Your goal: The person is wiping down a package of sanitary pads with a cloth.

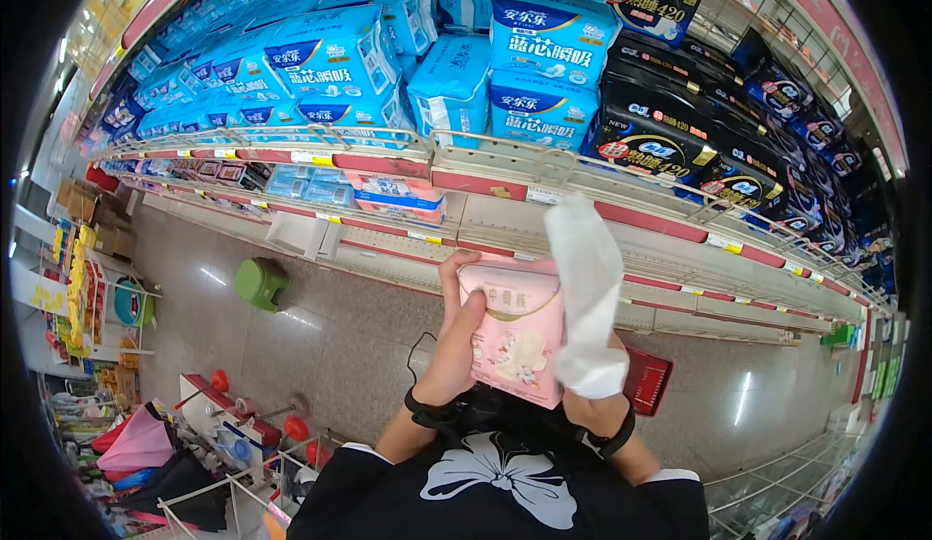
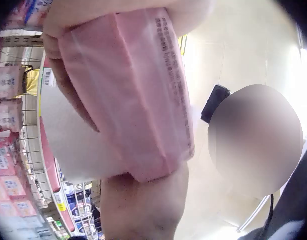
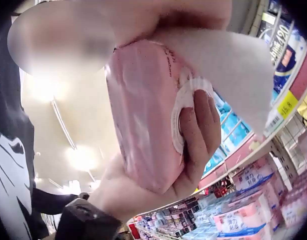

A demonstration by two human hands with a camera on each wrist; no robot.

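A black shirt (image 1: 408, 501) with a white bow print is filling the near edge of the head view. Beyond it, the left hand (image 1: 449, 363) is gripping a pink pack (image 1: 516, 331), thumb on its front, fingers curling around it. A white cloth (image 1: 588, 292) is rising from the right hand (image 1: 600, 412) and hiding its fingers, so their state cannot be told. Farther off, a green stool (image 1: 260, 284) is standing on the floor (image 1: 369, 351). Blue packs (image 1: 549, 40) and black packs (image 1: 652, 124) are sitting along the shelf's (image 1: 485, 186) front edge.

"蓝芯瞬吸" on blue packs (image 1: 553, 40), "420" on black ones (image 1: 665, 118)
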